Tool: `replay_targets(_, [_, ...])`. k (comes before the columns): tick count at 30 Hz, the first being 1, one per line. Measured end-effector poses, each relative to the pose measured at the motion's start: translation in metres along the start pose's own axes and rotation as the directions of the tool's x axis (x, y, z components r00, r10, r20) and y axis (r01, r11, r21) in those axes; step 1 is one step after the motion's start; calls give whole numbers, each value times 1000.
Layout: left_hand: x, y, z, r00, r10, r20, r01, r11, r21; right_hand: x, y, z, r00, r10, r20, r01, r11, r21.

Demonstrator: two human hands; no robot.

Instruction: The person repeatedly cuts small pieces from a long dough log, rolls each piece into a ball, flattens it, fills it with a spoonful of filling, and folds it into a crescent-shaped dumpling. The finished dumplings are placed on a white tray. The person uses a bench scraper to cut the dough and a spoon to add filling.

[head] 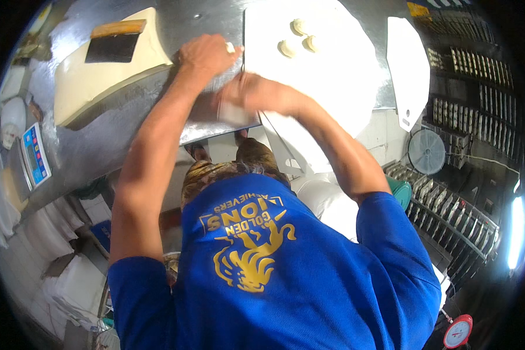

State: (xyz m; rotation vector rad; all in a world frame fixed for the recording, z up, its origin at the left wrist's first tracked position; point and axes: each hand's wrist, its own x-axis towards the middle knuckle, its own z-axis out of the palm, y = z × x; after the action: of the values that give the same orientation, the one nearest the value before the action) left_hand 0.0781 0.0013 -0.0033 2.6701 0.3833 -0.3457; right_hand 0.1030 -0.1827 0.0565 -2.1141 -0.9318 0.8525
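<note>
My left hand (208,52) is over the steel table, its fingers curled round a small pale piece of dough (230,47) that shows by the thumb. Blurred by motion, my right hand (240,94) is nearer the table's front edge, at the left border of a white board; a pale, blurred flat shape lies beneath it, and what its fingers do is unclear. Three small shaped dough pieces (287,48) rest on the white board (332,83). To the left, a large slab of dough (83,78) bears a dough scraper (111,47) with a wooden handle.
At the far left stands a digital scale (36,155) with a blue panel. A second white board (409,70) lies at the table's right end. Racks (472,109) with trays, a round fan (426,151) and a red dial scale (458,332) are off to the right.
</note>
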Motion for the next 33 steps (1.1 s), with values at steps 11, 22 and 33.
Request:
replay_targets(11, [-23,-31,14,963,31,-267,-106,956,-274,31,164,-148,802,163,-574,-413,846,-336])
replay_targets(22, [-67,22,10,855,136,-500,-393,799,-455,24,10,33,870,-127,-476,80,990,-119])
replay_targets(33, [-5,1,-2,999,36,-4,-36,998,42,-2,-23,15,992,-53,113,35,988,149])
